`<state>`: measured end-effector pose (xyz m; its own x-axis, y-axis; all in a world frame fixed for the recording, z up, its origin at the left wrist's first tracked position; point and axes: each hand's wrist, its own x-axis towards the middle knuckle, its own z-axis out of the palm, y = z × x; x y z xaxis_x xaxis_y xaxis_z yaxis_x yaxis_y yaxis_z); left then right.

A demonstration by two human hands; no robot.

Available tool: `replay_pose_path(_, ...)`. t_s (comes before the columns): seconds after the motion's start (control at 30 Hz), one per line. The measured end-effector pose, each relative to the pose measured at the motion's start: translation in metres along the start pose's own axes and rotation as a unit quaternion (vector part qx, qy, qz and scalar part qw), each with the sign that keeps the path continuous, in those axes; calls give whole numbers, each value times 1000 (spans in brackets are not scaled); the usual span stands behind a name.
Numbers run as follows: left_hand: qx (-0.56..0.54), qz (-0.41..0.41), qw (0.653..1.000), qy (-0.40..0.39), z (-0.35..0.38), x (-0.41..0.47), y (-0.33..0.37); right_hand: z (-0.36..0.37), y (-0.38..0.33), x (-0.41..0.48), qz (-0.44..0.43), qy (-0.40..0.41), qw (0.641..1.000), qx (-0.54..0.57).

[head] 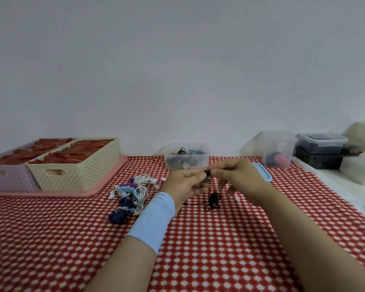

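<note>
We see a lilac perforated plastic basket (9, 178) and a cream perforated plastic basket (82, 173), both holding red packets (72, 153). Our left hand (185, 184) and right hand (238, 178) pinch a thin black earphone cable (213, 199) before a clear plastic tub (188, 143) of tangled cords, with the cable's coil on the table (219, 239).

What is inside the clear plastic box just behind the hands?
The clear box holds tangled cords, black and blue on top. Lower down, its cloudy wall blurs the contents too much to name.
</note>
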<state>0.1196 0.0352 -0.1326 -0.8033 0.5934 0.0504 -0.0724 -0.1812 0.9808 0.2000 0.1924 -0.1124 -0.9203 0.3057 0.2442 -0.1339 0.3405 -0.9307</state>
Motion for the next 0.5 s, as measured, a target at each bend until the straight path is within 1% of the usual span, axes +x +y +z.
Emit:
replay_pose_path(0.1, 6, -4, 1000, 8, -1, -1, 1, 0, -3, -3, -20, -9, 999, -34)
replay_pose_path(0.2, -12, -15, 1000, 0, -1, -2, 1, 1, -2, -2, -34, -3, 999, -36)
replay_pose_path(0.27, -3, -17, 1000, 1, -1, -2, 1, 1, 0, 0, -34, 2, 999, -40)
replay_pose_path(0.5, 23, 8, 999, 21, -1, -4, 3, 3, 0, 0, -36, -3, 998, -42)
